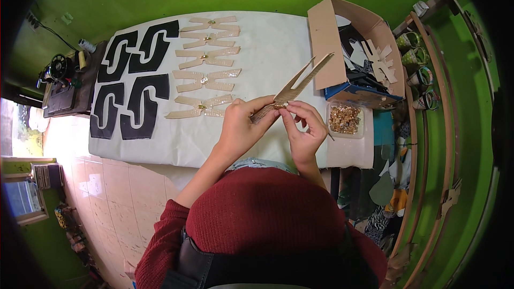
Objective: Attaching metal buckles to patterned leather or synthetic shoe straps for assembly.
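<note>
Above the front of the table, my left hand (242, 123) grips a beige textured strap piece (299, 84) whose two split ends point up and away to the right. The fingers of my right hand (305, 129) pinch a small gold ornament (278, 106) at the middle of that piece; the fingertips partly hide it. Just right of my right hand stands a clear plastic tub (345, 120) full of gold ornaments. Several finished-looking beige strap pieces (204, 81), each with a gold ornament at its centre, lie in a column left of my hands.
Several black cut-out shapes (144, 108) lie at the table's left on the white cover (278, 32). At the back right sits an open cardboard box (327, 37) of scraps. A sewing machine (60, 68) is far left. Rolls and cups hang along the shelf (418, 59).
</note>
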### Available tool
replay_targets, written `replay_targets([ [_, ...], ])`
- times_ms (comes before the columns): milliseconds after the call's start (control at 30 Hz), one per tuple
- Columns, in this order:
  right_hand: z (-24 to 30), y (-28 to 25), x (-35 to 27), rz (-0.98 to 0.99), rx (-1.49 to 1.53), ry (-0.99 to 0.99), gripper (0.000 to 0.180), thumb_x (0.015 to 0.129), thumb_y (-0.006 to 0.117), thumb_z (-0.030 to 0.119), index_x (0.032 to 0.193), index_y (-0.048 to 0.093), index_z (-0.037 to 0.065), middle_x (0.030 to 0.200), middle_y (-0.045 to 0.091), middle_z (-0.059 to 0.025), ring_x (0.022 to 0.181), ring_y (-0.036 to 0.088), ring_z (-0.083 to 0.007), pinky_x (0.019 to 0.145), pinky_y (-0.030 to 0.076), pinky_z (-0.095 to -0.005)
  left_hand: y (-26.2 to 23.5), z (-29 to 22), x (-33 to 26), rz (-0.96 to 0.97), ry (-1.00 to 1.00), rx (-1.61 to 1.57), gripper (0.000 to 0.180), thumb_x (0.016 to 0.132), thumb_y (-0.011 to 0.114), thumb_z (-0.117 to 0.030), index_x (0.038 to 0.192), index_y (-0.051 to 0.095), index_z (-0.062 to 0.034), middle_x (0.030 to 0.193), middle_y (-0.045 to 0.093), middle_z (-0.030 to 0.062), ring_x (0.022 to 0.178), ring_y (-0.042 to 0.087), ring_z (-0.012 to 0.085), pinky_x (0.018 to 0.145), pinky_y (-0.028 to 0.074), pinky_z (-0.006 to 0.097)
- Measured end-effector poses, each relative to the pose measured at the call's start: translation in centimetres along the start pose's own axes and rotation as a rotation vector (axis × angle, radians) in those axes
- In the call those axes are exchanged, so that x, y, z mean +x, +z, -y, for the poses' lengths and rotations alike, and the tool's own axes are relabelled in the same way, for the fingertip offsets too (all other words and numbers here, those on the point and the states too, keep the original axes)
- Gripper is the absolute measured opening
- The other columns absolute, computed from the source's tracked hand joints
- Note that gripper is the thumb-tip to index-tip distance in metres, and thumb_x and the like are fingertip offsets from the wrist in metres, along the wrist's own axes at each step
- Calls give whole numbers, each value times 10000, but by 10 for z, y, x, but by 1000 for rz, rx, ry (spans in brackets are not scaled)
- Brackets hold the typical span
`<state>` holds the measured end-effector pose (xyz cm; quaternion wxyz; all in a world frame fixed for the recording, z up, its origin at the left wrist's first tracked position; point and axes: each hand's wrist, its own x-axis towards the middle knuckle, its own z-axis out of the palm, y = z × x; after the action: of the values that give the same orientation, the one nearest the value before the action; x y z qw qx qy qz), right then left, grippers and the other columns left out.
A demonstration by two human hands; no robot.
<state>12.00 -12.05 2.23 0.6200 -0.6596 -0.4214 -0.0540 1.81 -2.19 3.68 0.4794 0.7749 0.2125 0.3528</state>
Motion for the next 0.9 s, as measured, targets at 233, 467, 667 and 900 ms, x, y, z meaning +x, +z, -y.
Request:
replay_targets([
  [233,-3,3,-6,-59,24,-45,197,672,757,-24,823,646,38,830,685,-67,587,559,-112,486,389,-212,0,-6,0,25,-33,4,212,752,692,-86,955,673,-28,662,619,141,444,484,209,532,396,261],
  [467,-1,1,0,12,-18,-67,210,696,746,-46,854,631,33,858,679,-64,586,497,-79,528,377,-200,0,-4,-1,44,-122,-41,229,759,665,-42,988,677,-49,646,610,131,447,477,178,533,383,258],
  [667,2,0,10,45,-60,-91,175,688,741,-50,802,636,32,790,673,-50,560,457,-79,512,366,-205,0,-3,2,-9,16,70,243,763,656,-41,1002,682,-76,620,595,122,443,452,194,566,365,274],
  [900,2,0,15,76,-67,-31,148,694,727,-41,786,633,28,771,671,-47,539,452,-92,492,367,-216,0,-4,4,41,-9,122,229,766,670,-14,994,668,-4,691,661,104,496,458,104,526,377,236],
])
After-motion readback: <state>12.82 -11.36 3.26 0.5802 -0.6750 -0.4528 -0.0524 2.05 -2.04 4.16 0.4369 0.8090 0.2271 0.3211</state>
